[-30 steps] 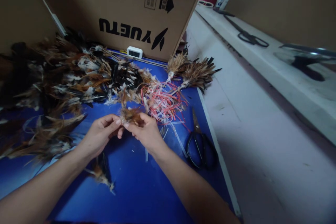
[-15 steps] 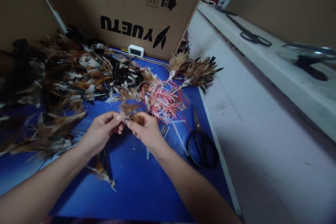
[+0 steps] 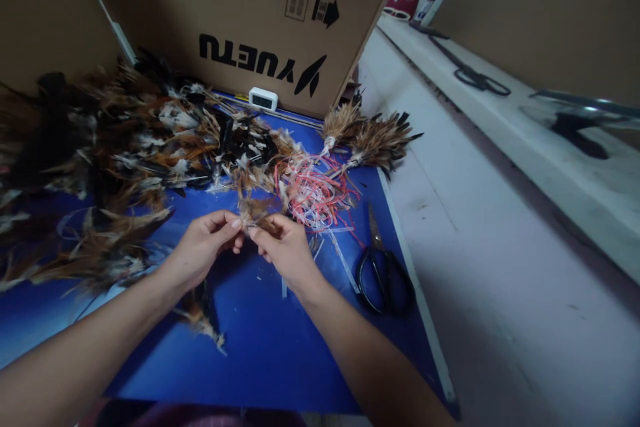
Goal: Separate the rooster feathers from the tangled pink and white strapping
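My left hand [image 3: 213,243] and my right hand [image 3: 285,247] meet over the blue table [image 3: 260,360], thumbs and fingertips pinched on a small brown feather bunch [image 3: 254,208]. Its quill ends sit between the fingertips of both hands, and its tips point away from me. Just beyond my right hand lies a tangle of red and white plastic strips [image 3: 317,190]. Black-handled scissors [image 3: 383,273] rest to the right, blade pointing away. A loose feather tuft [image 3: 203,320] lies below my left wrist, partly hidden by the arm.
Brown and black feathers [image 3: 165,120] heap across the left and back. Two tied feather bundles [image 3: 380,140] lie at the back right. A cardboard box [image 3: 240,0] stands behind, with a small white digital display [image 3: 263,99] before it. More scissors [image 3: 480,78] lie on the right ledge.
The view has shifted slightly. Both hands keep their pinch on the feather bunch, with only small finger movement; the things on the table lie as before.
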The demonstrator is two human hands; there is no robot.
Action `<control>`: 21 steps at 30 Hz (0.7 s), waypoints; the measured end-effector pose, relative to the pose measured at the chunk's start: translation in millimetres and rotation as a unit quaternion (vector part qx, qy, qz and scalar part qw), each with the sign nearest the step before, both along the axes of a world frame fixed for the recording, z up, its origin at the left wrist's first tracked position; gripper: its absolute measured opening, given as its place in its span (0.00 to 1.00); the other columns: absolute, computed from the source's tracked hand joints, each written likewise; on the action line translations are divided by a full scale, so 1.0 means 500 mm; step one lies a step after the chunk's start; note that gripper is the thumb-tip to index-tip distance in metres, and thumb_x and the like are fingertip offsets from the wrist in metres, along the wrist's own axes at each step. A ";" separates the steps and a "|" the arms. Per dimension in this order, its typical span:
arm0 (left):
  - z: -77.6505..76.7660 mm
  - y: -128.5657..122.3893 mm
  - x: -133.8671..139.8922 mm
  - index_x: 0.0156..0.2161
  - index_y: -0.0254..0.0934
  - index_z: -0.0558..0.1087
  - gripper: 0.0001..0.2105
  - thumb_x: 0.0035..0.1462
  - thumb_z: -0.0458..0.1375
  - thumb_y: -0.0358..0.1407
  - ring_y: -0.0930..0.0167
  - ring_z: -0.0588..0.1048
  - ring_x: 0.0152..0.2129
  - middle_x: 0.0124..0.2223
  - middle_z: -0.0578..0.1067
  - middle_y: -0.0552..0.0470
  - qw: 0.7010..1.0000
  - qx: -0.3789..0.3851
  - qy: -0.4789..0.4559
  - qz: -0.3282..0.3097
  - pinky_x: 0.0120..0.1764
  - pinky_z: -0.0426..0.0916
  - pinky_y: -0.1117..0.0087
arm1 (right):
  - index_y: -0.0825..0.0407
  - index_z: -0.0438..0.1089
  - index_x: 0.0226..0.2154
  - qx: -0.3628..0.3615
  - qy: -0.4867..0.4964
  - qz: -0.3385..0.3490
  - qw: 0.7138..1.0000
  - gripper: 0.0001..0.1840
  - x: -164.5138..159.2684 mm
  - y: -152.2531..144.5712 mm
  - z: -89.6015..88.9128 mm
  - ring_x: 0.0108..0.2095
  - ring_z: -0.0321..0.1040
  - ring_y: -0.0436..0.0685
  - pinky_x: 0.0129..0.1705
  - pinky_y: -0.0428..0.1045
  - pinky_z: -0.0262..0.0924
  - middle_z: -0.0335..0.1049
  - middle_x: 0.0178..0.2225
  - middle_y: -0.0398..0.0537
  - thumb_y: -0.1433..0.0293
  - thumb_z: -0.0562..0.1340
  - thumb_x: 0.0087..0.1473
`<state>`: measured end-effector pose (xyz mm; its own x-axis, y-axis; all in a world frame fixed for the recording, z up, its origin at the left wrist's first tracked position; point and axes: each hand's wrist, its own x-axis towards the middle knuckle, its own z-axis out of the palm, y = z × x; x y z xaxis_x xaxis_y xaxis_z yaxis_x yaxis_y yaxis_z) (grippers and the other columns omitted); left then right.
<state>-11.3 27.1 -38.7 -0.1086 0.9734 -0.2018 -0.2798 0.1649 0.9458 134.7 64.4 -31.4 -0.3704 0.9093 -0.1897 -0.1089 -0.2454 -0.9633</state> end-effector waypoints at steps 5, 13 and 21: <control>-0.002 -0.005 0.003 0.26 0.34 0.71 0.13 0.50 0.65 0.41 0.77 0.67 0.19 0.20 0.71 0.56 0.999 -0.001 0.019 -0.027 0.25 0.61 0.77 | 0.52 0.66 0.23 -0.003 -0.001 -0.019 1.000 0.09 0.012 -0.009 -0.004 0.16 0.53 0.44 0.18 0.43 0.49 0.61 0.16 0.34 0.65 0.66 0.41; -0.005 -0.009 0.010 0.28 0.34 0.72 0.12 0.51 0.65 0.42 0.77 0.67 0.19 0.22 0.72 0.55 0.997 -0.020 -0.008 -0.077 0.26 0.62 0.77 | 0.52 0.67 0.23 -0.014 0.004 -0.061 0.998 0.08 0.025 -0.018 -0.012 0.14 0.52 0.44 0.17 0.43 0.46 0.60 0.13 0.34 0.65 0.65 0.42; -0.003 -0.009 0.009 0.27 0.34 0.72 0.13 0.48 0.66 0.42 0.77 0.68 0.19 0.21 0.72 0.55 0.996 -0.036 -0.041 -0.066 0.26 0.63 0.77 | 0.52 0.67 0.23 -0.022 0.017 -0.079 0.997 0.09 0.018 -0.021 -0.018 0.16 0.54 0.45 0.18 0.43 0.49 0.62 0.16 0.35 0.65 0.66 0.41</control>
